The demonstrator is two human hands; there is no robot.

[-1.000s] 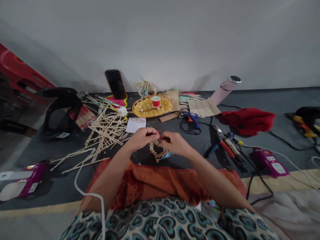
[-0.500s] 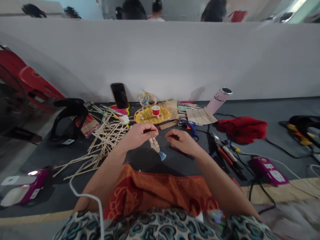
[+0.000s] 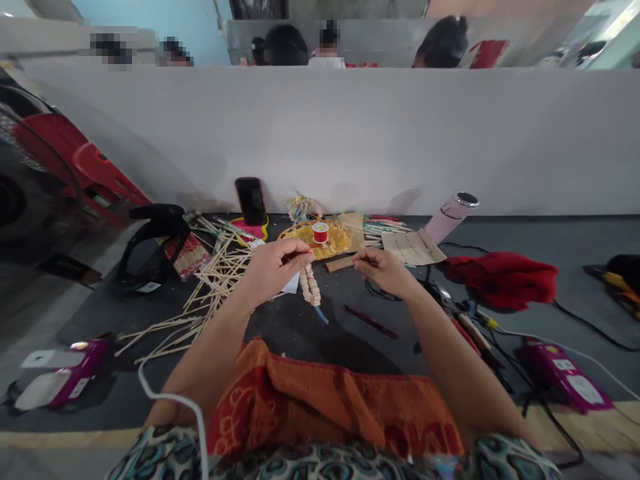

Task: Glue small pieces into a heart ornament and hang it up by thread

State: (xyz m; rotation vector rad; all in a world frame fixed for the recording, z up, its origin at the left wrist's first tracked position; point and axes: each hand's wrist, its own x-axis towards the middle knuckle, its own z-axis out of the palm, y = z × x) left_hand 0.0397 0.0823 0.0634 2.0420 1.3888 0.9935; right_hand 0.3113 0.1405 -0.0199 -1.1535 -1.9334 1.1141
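Note:
My left hand pinches the top of a pale, beaded loop ornament, which hangs below the fingertips. A blue tassel trails from its lower end, and a bit of red shows at my fingertips. To the right, my right hand is closed with thumb and fingers pressed together; anything between them is too small to make out. A brown strip lies just left of its fingertips. Below it, a dark red pen-like tool rests on the dark table.
Behind my hands, a yellow woven basket bears a red thread spool. Loose pale sticks spread to the left. A phone leans on the partition. On the right are a pink flask, red cloth and cables.
My right hand has moved right, widening the gap between my hands. The ornament has turned, showing its loop shape more clearly. The view has tilted up slightly.

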